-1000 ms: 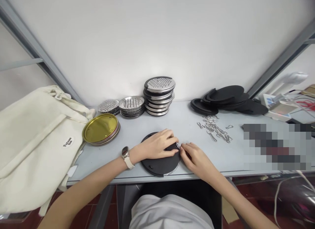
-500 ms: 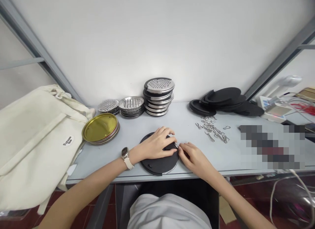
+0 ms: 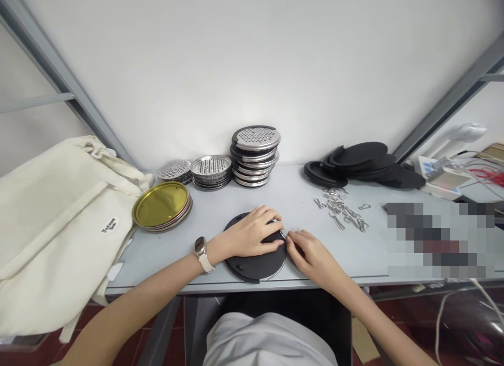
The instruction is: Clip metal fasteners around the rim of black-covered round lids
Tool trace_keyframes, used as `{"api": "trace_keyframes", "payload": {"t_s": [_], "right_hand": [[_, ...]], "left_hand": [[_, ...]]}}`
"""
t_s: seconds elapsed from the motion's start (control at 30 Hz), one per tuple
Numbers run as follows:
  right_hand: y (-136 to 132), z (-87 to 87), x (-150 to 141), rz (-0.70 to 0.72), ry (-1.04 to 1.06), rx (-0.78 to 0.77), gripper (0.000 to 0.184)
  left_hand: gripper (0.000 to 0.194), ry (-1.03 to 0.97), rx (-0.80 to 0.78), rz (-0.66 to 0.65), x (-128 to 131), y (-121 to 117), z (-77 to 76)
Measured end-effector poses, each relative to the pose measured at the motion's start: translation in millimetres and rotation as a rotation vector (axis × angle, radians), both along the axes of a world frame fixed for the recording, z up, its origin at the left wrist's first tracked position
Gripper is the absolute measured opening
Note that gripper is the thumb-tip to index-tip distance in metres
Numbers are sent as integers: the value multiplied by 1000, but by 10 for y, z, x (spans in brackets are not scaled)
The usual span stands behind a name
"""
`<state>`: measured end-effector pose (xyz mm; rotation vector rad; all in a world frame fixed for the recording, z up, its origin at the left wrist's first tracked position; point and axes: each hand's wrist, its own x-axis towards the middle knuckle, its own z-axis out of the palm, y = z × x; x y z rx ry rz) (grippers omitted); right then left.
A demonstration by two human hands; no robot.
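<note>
A round black disc (image 3: 252,267) with a silver rim showing along its right side lies flat near the table's front edge. My left hand (image 3: 258,233) lies over it from the left, its fingers curled and pressing around the right part, hiding the middle of the disc. At the disc's right edge is a small metal snap clip (image 3: 283,234). My right hand (image 3: 309,251) pinches this clip between thumb and fingertips; part of the clip is covered. A pile of similar loose metal clips (image 3: 342,207) lies on the table beyond my right hand.
Black covers (image 3: 358,156) are heaped at the back right. Against the wall stand a tall stack of grater discs in black holders (image 3: 258,137) and lower stacks of perforated metal discs (image 3: 211,165). Gold lids (image 3: 161,203) and a cream bag (image 3: 59,198) sit left.
My hands stay at the disc's right edge with only a slight finger shift at the clip. The whole view has moved very slightly.
</note>
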<state>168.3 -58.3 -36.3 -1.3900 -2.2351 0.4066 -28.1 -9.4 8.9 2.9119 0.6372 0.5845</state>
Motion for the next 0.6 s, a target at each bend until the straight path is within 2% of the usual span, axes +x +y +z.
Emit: {"api": "trace_keyframes", "payload": {"t_s": [0.17,0.6], "right_hand": [[-8,-2,8,13,3,8,27],[-11,20,0,6,-6,9,28]], "left_hand": [[24,11,-17,-46,5,10,-18],[24,-51,-128,-35,-22,50,-25]]}}
